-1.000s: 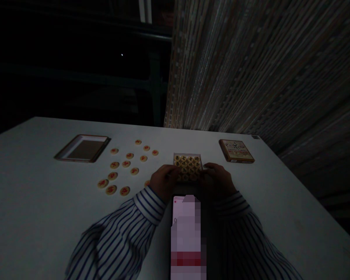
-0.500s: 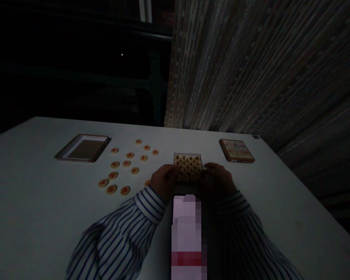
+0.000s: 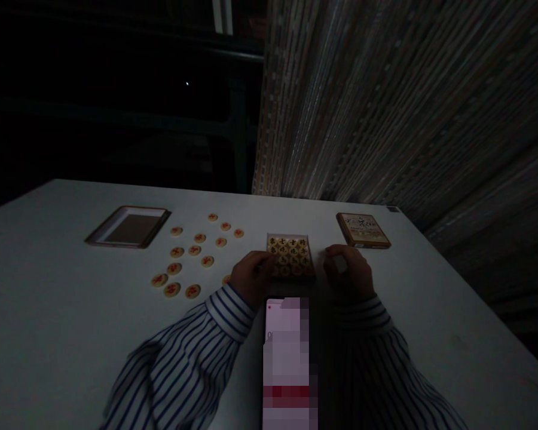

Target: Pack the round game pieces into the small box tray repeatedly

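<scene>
A small open box [image 3: 312, 263] holds rows of round xiangqi pieces [image 3: 293, 251], mostly with black characters; the nearest row is in shadow. My left hand [image 3: 252, 276] is closed at the left side of this box, its fingertips over the edge. To the right, a short way off the box, my right hand [image 3: 350, 272] is loosely curled, thumb and forefinger apart, with nothing visible in it. Several loose pieces with red characters [image 3: 194, 251] lie scattered on the left, one partly hidden behind my left wrist.
An open, shallow box lid [image 3: 99, 240] lies at the far left of the white table [image 3: 72, 322]. A closed printed box [image 3: 364, 230] lies at the right. A lit phone [image 3: 287, 358] lies between my forearms. Behind the table hangs a striped curtain [image 3: 341, 107].
My right hand has let go of the box's right side and moved a little to the right. My left hand stays at the left edge.
</scene>
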`<move>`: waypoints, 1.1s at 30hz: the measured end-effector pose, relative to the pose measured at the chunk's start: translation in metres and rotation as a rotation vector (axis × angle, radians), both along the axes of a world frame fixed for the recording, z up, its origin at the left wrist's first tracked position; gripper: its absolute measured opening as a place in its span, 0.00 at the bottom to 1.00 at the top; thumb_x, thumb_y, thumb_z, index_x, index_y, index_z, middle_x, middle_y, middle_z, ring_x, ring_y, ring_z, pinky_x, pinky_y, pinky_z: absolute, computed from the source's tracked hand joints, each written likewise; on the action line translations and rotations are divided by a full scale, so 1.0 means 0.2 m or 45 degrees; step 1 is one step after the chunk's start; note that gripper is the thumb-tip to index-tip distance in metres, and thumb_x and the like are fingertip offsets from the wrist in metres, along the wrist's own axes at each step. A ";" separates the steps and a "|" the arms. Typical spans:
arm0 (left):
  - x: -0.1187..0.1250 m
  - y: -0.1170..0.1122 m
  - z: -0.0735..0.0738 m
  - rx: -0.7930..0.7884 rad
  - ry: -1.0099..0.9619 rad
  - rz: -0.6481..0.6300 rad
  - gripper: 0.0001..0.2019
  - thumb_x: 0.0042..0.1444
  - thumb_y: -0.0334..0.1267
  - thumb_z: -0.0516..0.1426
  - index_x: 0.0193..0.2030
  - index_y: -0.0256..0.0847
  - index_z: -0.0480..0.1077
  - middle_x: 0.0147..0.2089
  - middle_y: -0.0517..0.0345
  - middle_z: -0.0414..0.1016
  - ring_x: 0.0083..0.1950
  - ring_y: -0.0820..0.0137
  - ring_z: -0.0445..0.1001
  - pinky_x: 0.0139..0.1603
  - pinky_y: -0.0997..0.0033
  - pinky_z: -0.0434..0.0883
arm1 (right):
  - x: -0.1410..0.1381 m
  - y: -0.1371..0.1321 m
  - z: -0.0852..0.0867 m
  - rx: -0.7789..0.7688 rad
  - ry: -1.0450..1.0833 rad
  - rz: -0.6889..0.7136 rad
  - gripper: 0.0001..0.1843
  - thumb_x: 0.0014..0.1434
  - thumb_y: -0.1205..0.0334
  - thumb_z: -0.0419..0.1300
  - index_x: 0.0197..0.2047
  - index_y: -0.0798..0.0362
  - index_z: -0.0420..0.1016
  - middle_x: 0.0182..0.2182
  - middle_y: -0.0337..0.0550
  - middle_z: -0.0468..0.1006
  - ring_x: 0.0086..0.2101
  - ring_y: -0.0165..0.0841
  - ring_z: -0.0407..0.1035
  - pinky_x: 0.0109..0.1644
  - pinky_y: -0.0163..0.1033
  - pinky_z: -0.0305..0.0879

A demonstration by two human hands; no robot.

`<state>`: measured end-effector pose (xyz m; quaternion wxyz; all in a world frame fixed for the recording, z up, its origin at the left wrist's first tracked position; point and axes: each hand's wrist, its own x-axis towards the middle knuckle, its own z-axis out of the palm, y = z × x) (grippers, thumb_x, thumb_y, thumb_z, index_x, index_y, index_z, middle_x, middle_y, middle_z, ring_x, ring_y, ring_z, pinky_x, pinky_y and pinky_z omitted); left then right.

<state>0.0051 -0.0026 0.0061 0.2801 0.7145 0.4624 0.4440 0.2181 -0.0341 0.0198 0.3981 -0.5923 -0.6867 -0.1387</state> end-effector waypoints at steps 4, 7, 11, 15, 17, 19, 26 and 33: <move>0.00 0.00 0.00 0.048 0.000 0.022 0.09 0.53 0.38 0.51 0.32 0.38 0.71 0.32 0.56 0.73 0.34 0.72 0.71 0.35 0.73 0.69 | -0.02 -0.01 0.00 -0.007 0.001 -0.052 0.04 0.49 0.62 0.52 0.29 0.52 0.66 0.28 0.42 0.74 0.32 0.34 0.67 0.37 0.39 0.61; 0.00 0.00 0.01 0.063 -0.016 0.050 0.09 0.53 0.38 0.52 0.31 0.38 0.71 0.31 0.55 0.73 0.34 0.72 0.71 0.35 0.72 0.69 | -0.02 0.00 0.00 0.009 0.012 -0.066 0.04 0.49 0.63 0.52 0.28 0.53 0.66 0.27 0.42 0.73 0.31 0.34 0.67 0.36 0.39 0.61; -0.03 0.00 0.05 0.055 -0.108 0.119 0.10 0.52 0.39 0.52 0.32 0.38 0.71 0.31 0.55 0.74 0.33 0.71 0.72 0.35 0.72 0.69 | -0.03 0.00 0.01 0.020 0.019 -0.060 0.04 0.49 0.63 0.51 0.27 0.52 0.65 0.26 0.41 0.73 0.29 0.33 0.67 0.34 0.38 0.61; -0.07 0.01 0.10 0.108 -0.249 0.227 0.10 0.51 0.41 0.52 0.33 0.38 0.71 0.31 0.56 0.75 0.33 0.71 0.72 0.36 0.71 0.70 | -0.04 0.00 0.02 0.092 0.085 -0.122 0.05 0.50 0.63 0.51 0.27 0.52 0.66 0.25 0.41 0.74 0.30 0.33 0.67 0.35 0.38 0.61; -0.09 0.01 0.12 0.134 -0.295 0.284 0.10 0.51 0.41 0.53 0.33 0.37 0.71 0.32 0.55 0.75 0.32 0.72 0.73 0.37 0.71 0.70 | -0.05 -0.01 0.03 0.137 0.113 -0.136 0.05 0.50 0.63 0.50 0.27 0.52 0.66 0.25 0.41 0.74 0.29 0.33 0.67 0.35 0.38 0.61; -0.11 0.02 0.14 0.145 -0.366 0.342 0.10 0.51 0.41 0.53 0.32 0.36 0.71 0.32 0.55 0.75 0.31 0.72 0.73 0.36 0.71 0.70 | -0.05 -0.01 0.03 0.173 0.118 -0.140 0.05 0.50 0.64 0.51 0.27 0.52 0.66 0.25 0.41 0.74 0.29 0.32 0.67 0.35 0.38 0.61; -0.17 0.01 0.23 0.088 -0.538 0.422 0.12 0.49 0.42 0.54 0.33 0.35 0.71 0.31 0.55 0.75 0.29 0.73 0.72 0.31 0.72 0.71 | -0.06 0.00 0.03 0.214 0.142 -0.149 0.05 0.50 0.65 0.51 0.26 0.53 0.67 0.24 0.41 0.74 0.28 0.32 0.67 0.34 0.38 0.61; -0.29 0.00 0.30 0.113 -0.514 0.480 0.13 0.49 0.44 0.54 0.33 0.34 0.71 0.31 0.54 0.74 0.29 0.72 0.72 0.30 0.73 0.71 | -0.06 0.00 0.02 0.120 0.237 -0.144 0.06 0.51 0.63 0.51 0.29 0.52 0.68 0.26 0.42 0.74 0.29 0.32 0.68 0.35 0.37 0.62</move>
